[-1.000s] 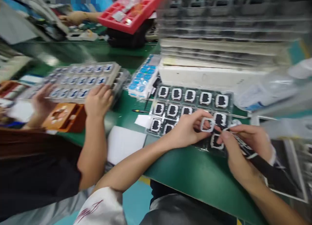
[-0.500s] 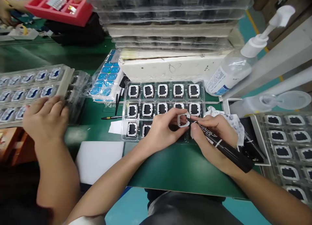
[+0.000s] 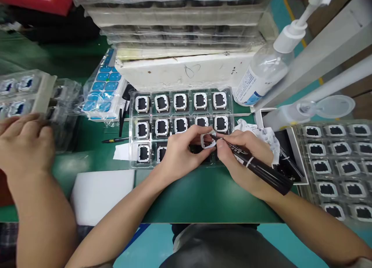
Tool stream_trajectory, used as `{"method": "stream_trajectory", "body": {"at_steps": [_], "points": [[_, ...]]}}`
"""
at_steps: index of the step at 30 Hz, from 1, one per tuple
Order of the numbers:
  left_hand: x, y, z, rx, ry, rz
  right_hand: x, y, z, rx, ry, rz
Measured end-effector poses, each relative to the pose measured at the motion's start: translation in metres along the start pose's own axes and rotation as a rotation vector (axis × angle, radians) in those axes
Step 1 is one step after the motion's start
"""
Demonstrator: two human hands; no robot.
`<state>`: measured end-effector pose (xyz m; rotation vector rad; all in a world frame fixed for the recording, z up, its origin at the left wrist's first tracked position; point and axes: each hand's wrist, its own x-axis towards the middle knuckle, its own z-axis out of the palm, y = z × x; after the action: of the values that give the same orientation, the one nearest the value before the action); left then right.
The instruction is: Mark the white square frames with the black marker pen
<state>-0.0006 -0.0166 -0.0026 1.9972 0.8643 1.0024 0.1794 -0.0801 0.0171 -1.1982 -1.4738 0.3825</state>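
Observation:
Between thumb and fingers, my left hand pinches a small white square frame by its left side, tilted up above a clear plastic tray. My right hand is closed round a thick black marker pen. The pen's tip meets or nearly meets the frame's right edge; exact contact is too small to tell. In the tray's pockets sit several like frames, such as the white-rimmed frame with a dark middle. My hands hide part of the tray's front row.
Left, a co-worker's hand rests by another tray stack. A white pad, thin black pen and blue-spotted sheets lie near. Behind stand stacked trays; right, a pump bottle, crumpled paper and more filled trays.
The whole view has shifted, so the bench things appear further left and slightly higher. Both hands keep their hold on the frame and the marker pen, with the pen tip still at the frame.

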Motion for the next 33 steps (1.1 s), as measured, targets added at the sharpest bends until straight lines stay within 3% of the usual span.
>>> {"method": "stream_trajectory", "body": {"at_steps": [13, 33], "points": [[0.0023, -0.0019, -0.0022, 0.146, -0.01, 0.143, 0.0005, 0.0002, 0.0022, -0.05, -0.003, -0.028], [0.0006, -0.0022, -0.002, 0.183, -0.028, 0.157, -0.0001, 0.0004, 0.0051, -0.142, 0.014, -0.123]]}}
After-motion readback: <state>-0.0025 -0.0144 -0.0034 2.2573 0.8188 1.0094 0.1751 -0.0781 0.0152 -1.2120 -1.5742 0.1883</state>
